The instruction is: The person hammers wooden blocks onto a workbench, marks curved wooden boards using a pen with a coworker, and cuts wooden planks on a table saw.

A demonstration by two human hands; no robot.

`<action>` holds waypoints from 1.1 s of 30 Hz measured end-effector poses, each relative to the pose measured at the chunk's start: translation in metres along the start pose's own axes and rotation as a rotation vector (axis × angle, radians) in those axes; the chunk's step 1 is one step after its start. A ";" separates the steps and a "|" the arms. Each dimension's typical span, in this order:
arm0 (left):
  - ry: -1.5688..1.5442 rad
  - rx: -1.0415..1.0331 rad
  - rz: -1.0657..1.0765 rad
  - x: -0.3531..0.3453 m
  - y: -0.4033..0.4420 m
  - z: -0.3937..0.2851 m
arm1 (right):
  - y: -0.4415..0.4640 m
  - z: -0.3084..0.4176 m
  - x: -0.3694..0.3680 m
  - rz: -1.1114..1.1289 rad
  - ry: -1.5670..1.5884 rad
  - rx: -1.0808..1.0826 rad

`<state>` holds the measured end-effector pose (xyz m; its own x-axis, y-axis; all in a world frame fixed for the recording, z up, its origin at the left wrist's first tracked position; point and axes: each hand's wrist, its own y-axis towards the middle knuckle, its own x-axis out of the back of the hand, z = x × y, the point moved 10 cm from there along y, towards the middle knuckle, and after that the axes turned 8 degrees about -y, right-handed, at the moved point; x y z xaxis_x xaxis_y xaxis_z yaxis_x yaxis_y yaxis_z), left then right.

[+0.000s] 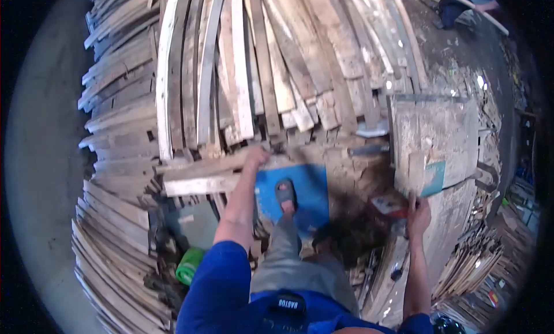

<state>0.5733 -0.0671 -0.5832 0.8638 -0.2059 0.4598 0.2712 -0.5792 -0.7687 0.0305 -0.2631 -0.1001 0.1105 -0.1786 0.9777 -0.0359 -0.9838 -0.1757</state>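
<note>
My left hand [258, 155] is closed at the right end of a weathered wooden plank [210, 164], which lies crosswise in front of me. A paler plank [202, 185] sits just on the near side of it. My right hand [419, 216] is closed at the lower end of a short light wooden piece [415, 171]; the grip is partly blurred. Beside that piece is a teal square [434, 178] on a large worn board [435, 138]. Left of my right hand is a blurred red and white object [388, 206], whose kind I cannot make out.
Long planks [259, 57] are piled ahead, and stacked boards [121, 236] line the left. My sandalled foot [285, 194] rests on a blue panel [309, 187]. A green roll [188, 266] lies near my left elbow. Another person's dark clothing [453, 12] shows at upper right.
</note>
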 end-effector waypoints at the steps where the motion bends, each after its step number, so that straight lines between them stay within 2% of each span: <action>1: -0.047 -0.002 -0.008 0.011 -0.021 -0.035 | 0.000 -0.003 -0.002 -0.012 0.005 -0.001; 2: -0.097 0.002 -0.008 0.023 -0.050 -0.068 | 0.000 -0.007 -0.003 -0.015 0.003 0.000; 6: -0.044 -0.124 -0.049 0.016 -0.049 -0.127 | 0.001 -0.003 0.004 -0.099 0.007 0.023; 9: -0.014 0.078 0.108 0.003 -0.048 -0.137 | -0.001 -0.006 0.001 -0.128 0.044 0.043; 14: -0.107 0.001 0.015 -0.015 -0.004 -0.139 | 0.001 -0.009 0.000 -0.047 0.072 0.003; 16: -0.188 0.114 -0.310 0.038 -0.034 -0.153 | 0.003 -0.012 -0.005 -0.056 0.057 -0.001; 18: -0.182 0.023 -0.729 0.078 -0.056 -0.166 | 0.000 -0.014 -0.009 -0.020 0.017 -0.001; 20: -0.203 -0.006 -0.840 0.098 -0.060 -0.176 | 0.002 -0.007 -0.002 -0.030 0.040 -0.042; 23: -0.131 0.028 -0.804 0.089 -0.039 -0.169 | 0.002 -0.005 -0.002 -0.059 0.125 -0.026; 25: 0.098 -0.065 -0.651 0.078 -0.017 -0.170 | 0.003 -0.007 -0.004 -0.057 0.123 -0.023; 26: 0.102 -0.023 -0.611 0.081 -0.007 -0.163 | 0.002 -0.006 -0.004 -0.063 0.135 -0.013; 28: 0.205 0.002 -0.629 0.095 -0.002 -0.159 | 0.002 -0.004 -0.001 -0.067 0.133 -0.016; 32: 0.163 -0.030 -0.574 0.104 0.000 -0.160 | 0.000 -0.005 0.000 -0.072 0.113 -0.018; 33: 0.089 0.030 -0.597 0.104 -0.004 -0.159 | 0.000 -0.007 -0.003 -0.064 0.108 -0.020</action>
<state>0.5945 -0.2114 -0.4619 0.5197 0.0821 0.8504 0.7113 -0.5929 -0.3774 0.0230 -0.2620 -0.1019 0.0057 -0.1113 0.9938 -0.0520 -0.9925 -0.1108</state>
